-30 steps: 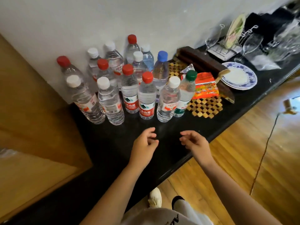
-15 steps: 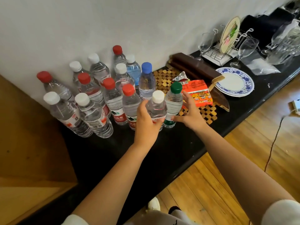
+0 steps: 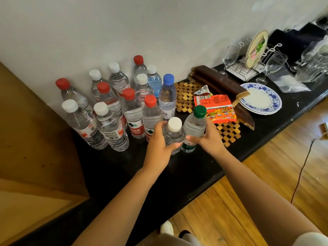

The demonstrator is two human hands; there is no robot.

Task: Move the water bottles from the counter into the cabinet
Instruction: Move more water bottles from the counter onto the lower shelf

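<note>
Centre of frame: left hand [image 3: 158, 141] grips the white-cap bottle [image 3: 173, 134]; right hand [image 3: 208, 137] grips the green-cap bottle [image 3: 193, 128]. Both bottles stand side by side at the front of the bottle cluster [image 3: 113, 103] on the black counter [image 3: 134, 171], left of the noodle packet [image 3: 215, 108].
</note>
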